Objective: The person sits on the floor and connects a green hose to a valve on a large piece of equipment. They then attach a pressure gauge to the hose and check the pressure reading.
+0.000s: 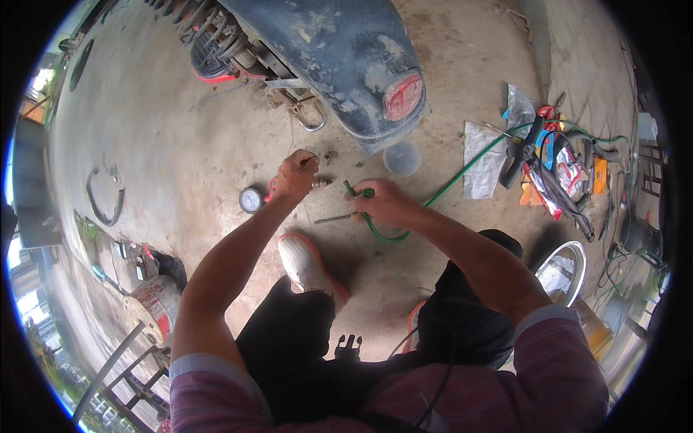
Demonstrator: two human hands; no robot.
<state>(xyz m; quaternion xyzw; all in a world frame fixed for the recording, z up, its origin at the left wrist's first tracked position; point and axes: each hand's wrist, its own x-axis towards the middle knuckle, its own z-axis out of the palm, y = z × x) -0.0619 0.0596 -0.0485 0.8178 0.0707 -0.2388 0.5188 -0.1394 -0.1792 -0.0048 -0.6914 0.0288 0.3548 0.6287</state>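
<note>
While our right grip (382,202) clamps the green hose (462,175), we cannot tell whether our left grip (296,177) holds anything; a metal fitting (322,182) sits just right of it, unjoined to the hose end (349,188), a round gauge (251,200) to its left.

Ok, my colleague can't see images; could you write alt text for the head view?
A person's right grip holds a green hose above a concrete floor, while the left grip is by a small metal fitting and a round gauge. Beyond them is a scuffed dark vehicle panel; a cluttered pile lies right.
</note>
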